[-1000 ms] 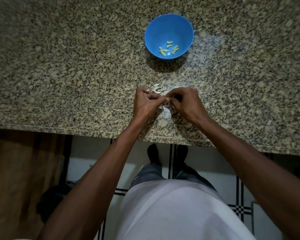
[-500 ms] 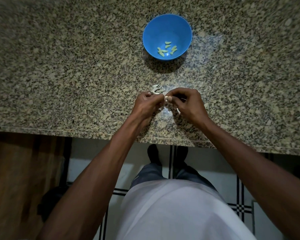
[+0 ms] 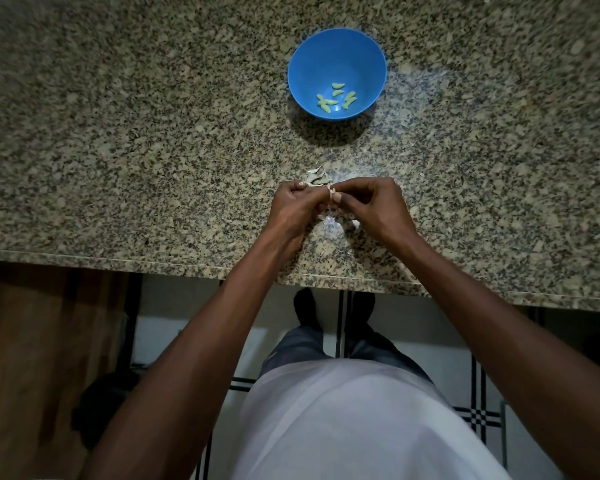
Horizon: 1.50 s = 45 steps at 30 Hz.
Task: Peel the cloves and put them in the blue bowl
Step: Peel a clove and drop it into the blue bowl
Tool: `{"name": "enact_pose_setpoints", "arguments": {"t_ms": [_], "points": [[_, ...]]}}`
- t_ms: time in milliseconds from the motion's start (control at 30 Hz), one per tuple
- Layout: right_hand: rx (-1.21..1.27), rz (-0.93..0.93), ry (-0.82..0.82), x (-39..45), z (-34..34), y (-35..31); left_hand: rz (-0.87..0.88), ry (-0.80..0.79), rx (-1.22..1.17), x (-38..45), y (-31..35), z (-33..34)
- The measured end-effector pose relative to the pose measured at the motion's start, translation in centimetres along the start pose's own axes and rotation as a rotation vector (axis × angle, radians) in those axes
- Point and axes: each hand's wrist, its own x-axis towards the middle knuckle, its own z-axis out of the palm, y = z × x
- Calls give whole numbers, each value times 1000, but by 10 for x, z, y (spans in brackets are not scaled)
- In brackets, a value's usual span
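A blue bowl [image 3: 336,60] stands on the granite counter [image 3: 153,133] straight ahead, with several pale peeled cloves [image 3: 333,98] lying in its bottom. Nearer the counter's front edge my left hand [image 3: 293,209] and my right hand [image 3: 371,206] meet, fingertips together, both pinching one small clove [image 3: 334,195] between them. Most of that clove is hidden by my fingers. A little heap of unpeeled cloves and skins [image 3: 316,176] lies just beyond my hands.
Thin white scraps of peel [image 3: 333,223] lie on the counter under my hands. The counter's front edge [image 3: 118,261] runs just below my wrists. Below it are tiled floor, my feet and a wooden cabinet side at the left.
My hands have stayed together over the same spot, working the clove with small finger shifts; my right fingers have moved up onto it. The bowl and heap have not moved.
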Motion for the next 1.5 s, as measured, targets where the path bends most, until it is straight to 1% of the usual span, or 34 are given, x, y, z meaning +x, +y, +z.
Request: {"name": "enact_pose_setpoints", "arguments": {"t_ms": [133,200,267,367,467,600,667,800,867,967,1133,1300,1500], "points": [[-31,6,-36,2,0,3,0,-13,-3,-4,0,-2],[75,39,-30,2,0,4,18,-13,-9,-4,-2,-5],[221,75,-17,1,-2,6,65,4,39,-5,-5,-11],[322,110,-37,2,-6,8,225,46,311,-7,-12,-21],[335,150,-70,3,-9,10,401,82,521,-9,-13,-26],[338,182,-99,3,-13,8,495,121,733,-4,-12,-22],[352,192,-94,1,-13,6,539,150,780,-3,-12,-21],[289,165,-81,0,-14,5,511,147,614,-7,-11,-18],[254,151,-93,0,-16,5,525,102,570,-9,-9,-16],[254,143,-113,0,-16,5,529,-10,508,-7,-8,-13],[244,147,-85,-1,-12,3,432,-52,339,-6,-10,-10],[351,278,-74,1,-7,0,365,-37,231,-7,-12,-4],[388,420,-93,1,-7,-10,375,-13,245,-8,-15,0]]}}
